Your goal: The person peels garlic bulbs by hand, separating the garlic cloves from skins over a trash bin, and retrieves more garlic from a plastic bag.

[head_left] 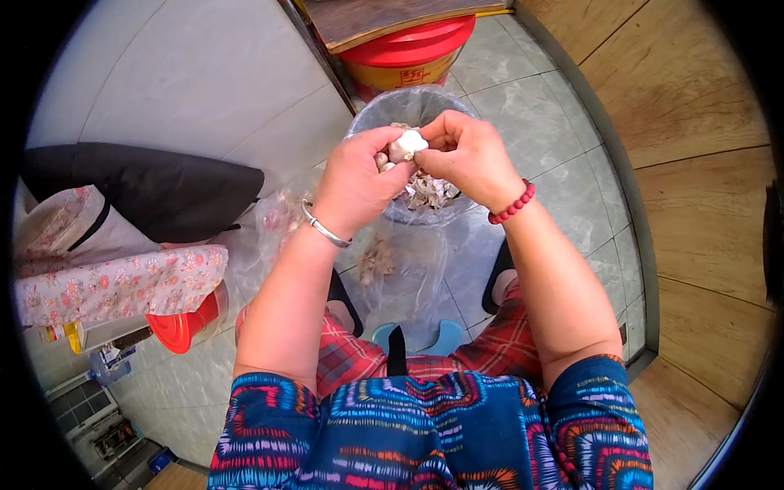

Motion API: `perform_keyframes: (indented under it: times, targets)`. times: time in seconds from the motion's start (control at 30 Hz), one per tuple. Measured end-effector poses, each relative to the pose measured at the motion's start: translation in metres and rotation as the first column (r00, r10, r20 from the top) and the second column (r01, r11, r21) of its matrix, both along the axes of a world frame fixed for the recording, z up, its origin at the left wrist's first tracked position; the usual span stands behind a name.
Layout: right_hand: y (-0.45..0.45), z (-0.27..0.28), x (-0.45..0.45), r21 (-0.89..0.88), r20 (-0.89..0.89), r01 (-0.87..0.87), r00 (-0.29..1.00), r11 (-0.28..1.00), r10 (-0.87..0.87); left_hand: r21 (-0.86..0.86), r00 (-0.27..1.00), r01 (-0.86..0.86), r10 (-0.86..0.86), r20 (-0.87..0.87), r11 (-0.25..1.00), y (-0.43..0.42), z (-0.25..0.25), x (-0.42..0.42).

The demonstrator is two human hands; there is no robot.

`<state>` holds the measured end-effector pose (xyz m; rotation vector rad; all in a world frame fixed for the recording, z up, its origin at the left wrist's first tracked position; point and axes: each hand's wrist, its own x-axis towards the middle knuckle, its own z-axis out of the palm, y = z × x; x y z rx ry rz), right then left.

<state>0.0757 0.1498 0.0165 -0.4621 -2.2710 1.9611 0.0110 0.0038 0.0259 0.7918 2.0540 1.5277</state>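
The garlic bulb, whitish and roughly round with no clear long axis, is held up at the upper centre of the frame. It lies between the two hands: at the right-hand side of the left hand and directly left of the right hand. Neither hand is nearer; both touch it.

The left fingers grasp the bulb from the left, with smaller pale pieces also lodged in that hand. The right thumb and forefinger pinch at the bulb's right edge, the thumb tip low, beside a small yellowish spot. The remaining right fingers are curled and partly hidden.

Beneath the hands stands a bin with a clear liner, holding loose papery skins. A clear plastic bag shows just below the bin in the frame. A red-lidded bucket stands beyond, at the top of the frame.
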Motion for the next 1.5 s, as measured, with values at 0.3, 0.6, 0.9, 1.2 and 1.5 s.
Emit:
perform_keyframes:
  times: [0.3,0.6,0.9,1.2,1.5]
  targets:
    - [0.0,-0.014,-0.005,0.148,-0.049,0.08,0.996,0.986,-0.074,-0.099,0.992,-0.05,0.039,-0.117,0.994,0.001,-0.006,0.0]
    - [-0.006,-0.003,0.0,0.272,-0.147,0.067,0.989,0.96,-0.027,-0.19,0.954,-0.156,0.097,-0.284,0.969,-0.001,-0.007,-0.003]
    - [-0.003,0.001,0.006,0.626,-0.28,0.067,0.949,0.777,0.143,-0.26,0.874,-0.149,0.004,-0.486,0.954,-0.001,-0.004,0.002]
    - [-0.003,0.008,0.007,0.629,-0.364,0.006,0.886,0.777,0.287,-0.238,0.999,0.021,-0.032,-0.044,0.971,-0.007,0.004,-0.008]
    - [-0.002,-0.003,0.002,0.258,-0.325,0.053,0.945,0.965,0.035,0.008,0.982,0.074,-0.074,0.175,0.997,-0.01,0.007,-0.013]
